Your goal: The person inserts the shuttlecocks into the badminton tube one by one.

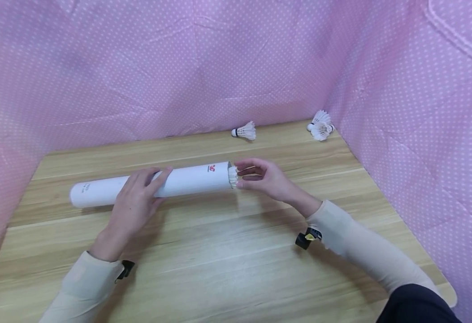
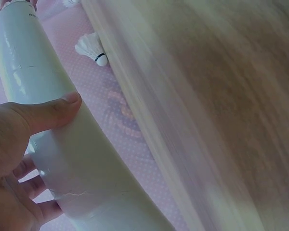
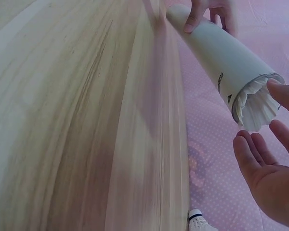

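Note:
A long white shuttlecock tube [image 1: 197, 178] lies sideways just above the wooden table. My left hand [image 1: 135, 197] grips it around its middle, and in the left wrist view the thumb [image 2: 58, 113] crosses the tube's side. Out of the tube's right end pokes the white feather skirt of a shuttlecock [image 3: 256, 107]; its base is hidden inside. Around that end my right hand [image 1: 266, 179] is held with fingers spread and slightly bent. In the right wrist view its fingertips [image 3: 243, 142] are close to the feathers without visibly pinching them.
One shuttlecock [image 1: 244, 131] lies on its side near the table's back edge. Two more shuttlecocks [image 1: 321, 125] sit together at the back right corner. Pink dotted cloth [image 1: 179, 67] hangs behind the wooden table [image 1: 227, 269] and along its sides.

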`<state>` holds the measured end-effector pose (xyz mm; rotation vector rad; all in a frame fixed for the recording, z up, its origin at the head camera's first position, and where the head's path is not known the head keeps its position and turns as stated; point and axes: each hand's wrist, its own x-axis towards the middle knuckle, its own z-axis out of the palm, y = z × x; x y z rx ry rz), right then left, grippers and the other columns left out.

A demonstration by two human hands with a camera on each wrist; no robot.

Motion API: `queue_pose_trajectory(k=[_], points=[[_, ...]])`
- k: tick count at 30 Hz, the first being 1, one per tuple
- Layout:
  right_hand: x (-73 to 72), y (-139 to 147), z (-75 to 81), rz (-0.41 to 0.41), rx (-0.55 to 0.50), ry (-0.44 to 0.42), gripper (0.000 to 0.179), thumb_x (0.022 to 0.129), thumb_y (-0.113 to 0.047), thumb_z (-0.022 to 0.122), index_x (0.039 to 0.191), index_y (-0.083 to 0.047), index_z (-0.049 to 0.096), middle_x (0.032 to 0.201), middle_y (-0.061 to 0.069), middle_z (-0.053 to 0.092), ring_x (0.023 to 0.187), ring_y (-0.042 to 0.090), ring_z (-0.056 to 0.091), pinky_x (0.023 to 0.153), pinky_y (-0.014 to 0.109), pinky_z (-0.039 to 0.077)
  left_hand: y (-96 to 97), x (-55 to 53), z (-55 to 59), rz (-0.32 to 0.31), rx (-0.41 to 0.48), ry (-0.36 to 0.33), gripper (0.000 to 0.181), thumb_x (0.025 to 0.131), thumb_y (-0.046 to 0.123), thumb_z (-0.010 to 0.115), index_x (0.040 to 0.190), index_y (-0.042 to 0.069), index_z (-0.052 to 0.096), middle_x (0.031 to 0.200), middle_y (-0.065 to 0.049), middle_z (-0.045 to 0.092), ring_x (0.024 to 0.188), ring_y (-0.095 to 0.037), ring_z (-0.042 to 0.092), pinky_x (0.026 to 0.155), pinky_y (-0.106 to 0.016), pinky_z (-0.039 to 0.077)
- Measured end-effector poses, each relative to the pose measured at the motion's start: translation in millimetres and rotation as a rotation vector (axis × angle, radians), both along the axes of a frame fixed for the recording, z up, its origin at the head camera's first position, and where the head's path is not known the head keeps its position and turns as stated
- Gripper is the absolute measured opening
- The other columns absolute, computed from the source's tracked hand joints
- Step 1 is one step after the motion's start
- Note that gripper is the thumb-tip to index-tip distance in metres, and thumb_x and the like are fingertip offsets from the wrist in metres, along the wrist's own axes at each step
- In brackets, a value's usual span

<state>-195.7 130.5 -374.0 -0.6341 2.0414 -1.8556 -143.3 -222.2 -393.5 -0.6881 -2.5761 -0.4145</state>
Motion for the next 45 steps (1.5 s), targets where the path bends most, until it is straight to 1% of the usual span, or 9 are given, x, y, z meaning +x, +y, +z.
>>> queue_pose_trajectory(k=[4, 12, 19, 22, 28, 33, 37, 41, 45], points=[[0.0, -1.2, -2.0, -0.012, -0.004, 0.016, 0.051, 0.085, 0.006, 0.076, 0.133, 0.005, 0.058, 0.128, 0.019, 0.063, 0.120, 0.032, 0.060, 0.098, 0.038, 0.053, 0.1, 0.6, 0.7, -0.002, 0.007, 0.004, 0.091, 0.063, -0.007, 0.091, 0.143, 0.014, 0.055, 0.131, -0.023, 0.055, 0.117, -0.046, 0.051, 0.100, -0.059, 0.044], [-0.3, -3.8, -5.2, -0.031, -0.023, 0.038, 0.049, 0.084, 0.007, 0.076, 0.131, 0.005, 0.060, 0.125, 0.019, 0.064, 0.118, 0.033, 0.061, 0.095, 0.037, 0.055, 1.1, 1.3, 1.7, -0.005, 0.015, 0.010, 0.094, 0.063, -0.008, 0.091, 0.146, 0.016, 0.053, 0.131, -0.023, 0.055, 0.117, -0.046, 0.051, 0.100, -0.059, 0.044], [-0.1, -7.5, -6.2, -0.034, -0.007, 0.044, 0.049, 0.085, 0.004, 0.077, 0.131, 0.003, 0.061, 0.130, 0.015, 0.064, 0.118, 0.031, 0.062, 0.095, 0.037, 0.055, 3.1, 1.8, 2.0, -0.017, 0.015, 0.015, 0.092, 0.062, -0.009, 0.091, 0.144, 0.013, 0.054, 0.130, -0.023, 0.055, 0.117, -0.046, 0.051, 0.100, -0.059, 0.044], [-0.2, -9.6, -7.1, -0.039, -0.010, 0.045, 0.049, 0.085, 0.004, 0.076, 0.132, 0.003, 0.062, 0.130, 0.015, 0.064, 0.118, 0.030, 0.062, 0.094, 0.037, 0.055, 4.4, 2.2, 2.7, -0.018, 0.022, 0.016, 0.092, 0.062, -0.010, 0.090, 0.144, 0.013, 0.054, 0.129, -0.023, 0.055, 0.117, -0.046, 0.051, 0.100, -0.059, 0.044], [-1.0, -11.5, -10.1, -0.042, -0.022, 0.046, 0.048, 0.087, 0.004, 0.074, 0.133, 0.003, 0.061, 0.132, 0.020, 0.062, 0.118, 0.032, 0.063, 0.092, 0.037, 0.056, 4.7, 2.0, 3.4, 0.003, 0.014, 0.000, 0.090, 0.063, -0.008, 0.091, 0.143, 0.012, 0.055, 0.132, -0.023, 0.054, 0.119, -0.045, 0.051, 0.101, -0.059, 0.044], [-1.0, -12.7, -11.8, -0.043, -0.021, 0.015, 0.048, 0.088, 0.003, 0.074, 0.134, 0.003, 0.061, 0.133, 0.018, 0.062, 0.118, 0.031, 0.063, 0.092, 0.037, 0.056, 4.3, 2.3, 3.6, 0.011, 0.015, -0.003, 0.090, 0.063, -0.009, 0.091, 0.143, 0.012, 0.055, 0.132, -0.023, 0.054, 0.120, -0.045, 0.050, 0.100, -0.060, 0.045], [-0.7, -14.2, -11.7, -0.024, -0.026, -0.010, 0.047, 0.090, 0.003, 0.072, 0.134, 0.005, 0.060, 0.138, 0.016, 0.059, 0.120, 0.032, 0.061, 0.095, 0.037, 0.055, 3.6, 3.3, 3.0, 0.011, 0.022, -0.005, 0.093, 0.063, -0.010, 0.091, 0.144, 0.013, 0.054, 0.132, -0.023, 0.054, 0.120, -0.045, 0.050, 0.100, -0.060, 0.044], [-1.2, -14.3, -12.3, -0.001, 0.002, -0.026, 0.047, 0.091, 0.002, 0.071, 0.136, 0.004, 0.058, 0.142, 0.015, 0.056, 0.122, 0.032, 0.060, 0.096, 0.036, 0.054, 3.1, 4.1, 2.4, 0.009, 0.029, -0.005, 0.094, 0.063, -0.010, 0.090, 0.146, 0.015, 0.053, 0.132, -0.023, 0.054, 0.120, -0.045, 0.050, 0.100, -0.060, 0.045], [-1.6, -13.8, -12.9, 0.024, 0.034, -0.021, 0.048, 0.093, 0.000, 0.069, 0.139, 0.003, 0.055, 0.145, 0.016, 0.053, 0.124, 0.033, 0.058, 0.097, 0.036, 0.053, 2.9, 4.1, 2.2, 0.005, 0.036, -0.003, 0.093, 0.063, -0.010, 0.090, 0.145, 0.015, 0.053, 0.132, -0.023, 0.054, 0.120, -0.045, 0.050, 0.100, -0.060, 0.045]])
